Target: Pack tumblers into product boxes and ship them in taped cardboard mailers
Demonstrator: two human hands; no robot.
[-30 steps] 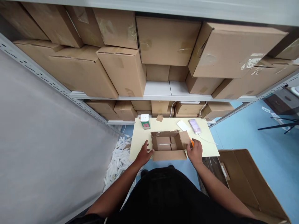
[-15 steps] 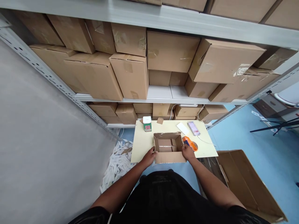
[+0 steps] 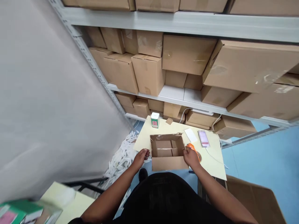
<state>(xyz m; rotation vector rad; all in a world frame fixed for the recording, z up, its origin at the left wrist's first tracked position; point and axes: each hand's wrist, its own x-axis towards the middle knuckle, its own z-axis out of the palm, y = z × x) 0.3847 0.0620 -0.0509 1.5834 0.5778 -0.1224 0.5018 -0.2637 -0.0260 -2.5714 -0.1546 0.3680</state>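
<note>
An open-topped cardboard box (image 3: 170, 163) sits at the front edge of the pale yellow table (image 3: 142, 137), with a strip of clear tape across its inside. My right hand (image 3: 192, 158) grips the box's right wall, thumb and fingers closed on it. Just left of the box is my left hand (image 3: 140, 158), apart from it, its fingers loosely bent and holding nothing. An orange tape dispenser (image 3: 191, 147) lies behind my right hand, partly hidden by it. Farther back on the table stand a small green and white box (image 3: 155, 120) and a flat white box (image 3: 191, 135).
Metal shelving (image 3: 163, 19) packed with cardboard boxes rises behind the table. A blurred purple item (image 3: 204, 138) and a white cable lie on the right. White scraps (image 3: 120, 157) cover the floor at left. A large open carton (image 3: 254, 196) stands at lower right, another table (image 3: 58, 199) at lower left.
My left hand has let go of the box and moved slightly left. The right hand keeps its hold. My view has turned left, bringing a second table into sight.
</note>
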